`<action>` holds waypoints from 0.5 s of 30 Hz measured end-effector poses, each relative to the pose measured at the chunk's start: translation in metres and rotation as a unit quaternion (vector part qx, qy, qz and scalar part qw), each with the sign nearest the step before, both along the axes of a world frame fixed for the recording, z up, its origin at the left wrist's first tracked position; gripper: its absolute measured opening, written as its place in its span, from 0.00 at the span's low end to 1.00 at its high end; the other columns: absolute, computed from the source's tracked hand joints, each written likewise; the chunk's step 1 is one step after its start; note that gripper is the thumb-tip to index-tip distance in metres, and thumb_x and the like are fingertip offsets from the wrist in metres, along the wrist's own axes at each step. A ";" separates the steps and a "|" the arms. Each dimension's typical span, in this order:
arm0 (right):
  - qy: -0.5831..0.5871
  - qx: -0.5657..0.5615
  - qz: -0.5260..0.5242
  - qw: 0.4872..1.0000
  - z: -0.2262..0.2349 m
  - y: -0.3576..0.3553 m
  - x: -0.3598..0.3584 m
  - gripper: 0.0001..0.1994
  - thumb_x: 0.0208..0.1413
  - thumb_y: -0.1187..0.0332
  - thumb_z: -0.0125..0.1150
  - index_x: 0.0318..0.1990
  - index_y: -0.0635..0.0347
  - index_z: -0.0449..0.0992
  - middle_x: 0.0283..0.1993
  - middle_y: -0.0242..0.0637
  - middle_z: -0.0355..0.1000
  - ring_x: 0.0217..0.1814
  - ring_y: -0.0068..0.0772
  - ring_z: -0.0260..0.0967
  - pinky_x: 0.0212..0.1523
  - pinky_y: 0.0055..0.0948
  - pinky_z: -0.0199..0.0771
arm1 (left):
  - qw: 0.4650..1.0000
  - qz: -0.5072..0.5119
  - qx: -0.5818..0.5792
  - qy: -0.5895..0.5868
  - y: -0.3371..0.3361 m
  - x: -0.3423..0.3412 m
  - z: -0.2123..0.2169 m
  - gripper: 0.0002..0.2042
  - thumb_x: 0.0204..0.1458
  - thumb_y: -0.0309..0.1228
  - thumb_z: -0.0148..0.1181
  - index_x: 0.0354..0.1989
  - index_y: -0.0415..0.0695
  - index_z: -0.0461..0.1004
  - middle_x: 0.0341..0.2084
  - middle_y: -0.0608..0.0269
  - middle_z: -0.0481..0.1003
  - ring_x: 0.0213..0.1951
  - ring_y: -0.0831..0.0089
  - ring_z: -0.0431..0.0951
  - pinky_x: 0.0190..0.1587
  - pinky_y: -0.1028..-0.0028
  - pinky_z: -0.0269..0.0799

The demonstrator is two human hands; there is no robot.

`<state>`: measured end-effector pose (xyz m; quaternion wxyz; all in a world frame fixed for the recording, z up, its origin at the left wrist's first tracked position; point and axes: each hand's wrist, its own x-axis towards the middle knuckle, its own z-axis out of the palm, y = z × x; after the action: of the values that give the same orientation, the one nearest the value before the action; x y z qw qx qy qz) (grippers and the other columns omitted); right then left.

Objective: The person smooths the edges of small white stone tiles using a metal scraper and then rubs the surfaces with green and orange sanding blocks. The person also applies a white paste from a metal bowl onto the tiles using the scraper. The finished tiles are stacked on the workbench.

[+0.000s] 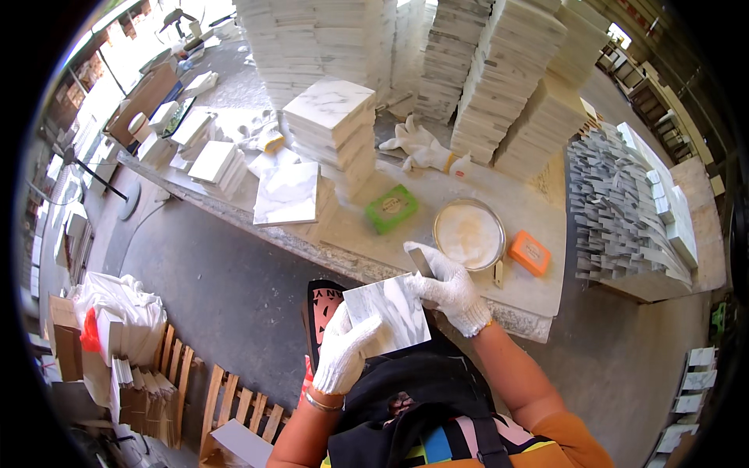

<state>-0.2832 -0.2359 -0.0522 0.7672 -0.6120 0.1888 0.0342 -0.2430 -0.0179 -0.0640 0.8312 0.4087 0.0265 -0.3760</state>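
Desk (546, 292) carries a green box (392, 208), an orange box (530, 253) and a round bowl of pale paste (469, 234). Spare white gloves (421, 148) lie near stacked white tiles (331, 129). Grey tile strips (616, 210) stand at right; wooden pallets (234, 405) on floor.

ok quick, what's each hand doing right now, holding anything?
Left hand: gloved, closed on the lower left edge of the marble tile.
Right hand: gloved, gripping a flat scraper blade at the tile's upper right corner.
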 end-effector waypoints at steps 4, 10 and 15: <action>-0.013 0.013 -0.004 1.000 -0.003 0.000 0.002 0.36 0.56 0.64 0.71 0.71 0.62 0.64 0.59 0.34 0.71 0.50 0.18 0.69 0.47 0.19 0.72 | 1.000 0.015 -0.004 0.004 0.000 -0.002 0.003 0.24 0.57 0.21 0.59 0.63 0.34 0.68 0.54 0.55 0.76 0.54 0.64 0.78 0.59 0.66 0.73; 0.013 -0.074 0.065 0.995 -0.019 0.008 -0.051 0.43 0.53 0.63 0.74 0.73 0.66 0.58 0.73 0.48 0.62 0.73 0.32 0.60 0.71 0.30 0.58 | 0.999 0.040 0.007 -0.007 0.004 0.001 -0.012 0.21 0.59 0.23 0.60 0.62 0.36 0.68 0.53 0.59 0.77 0.53 0.68 0.78 0.58 0.69 0.72; 0.068 -0.064 0.055 0.994 -0.019 -0.004 -0.090 0.42 0.52 0.66 0.73 0.73 0.65 0.59 0.62 0.44 0.70 0.60 0.30 0.68 0.60 0.28 0.66 | 0.999 0.050 0.004 0.019 0.003 0.003 -0.007 0.22 0.58 0.21 0.58 0.62 0.35 0.68 0.52 0.58 0.77 0.52 0.67 0.78 0.57 0.68 0.73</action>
<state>-0.3728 -0.2402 -0.0709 0.7087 -0.6656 0.2087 0.1057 -0.2395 -0.0144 -0.0713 0.8467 0.4030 0.0636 -0.3416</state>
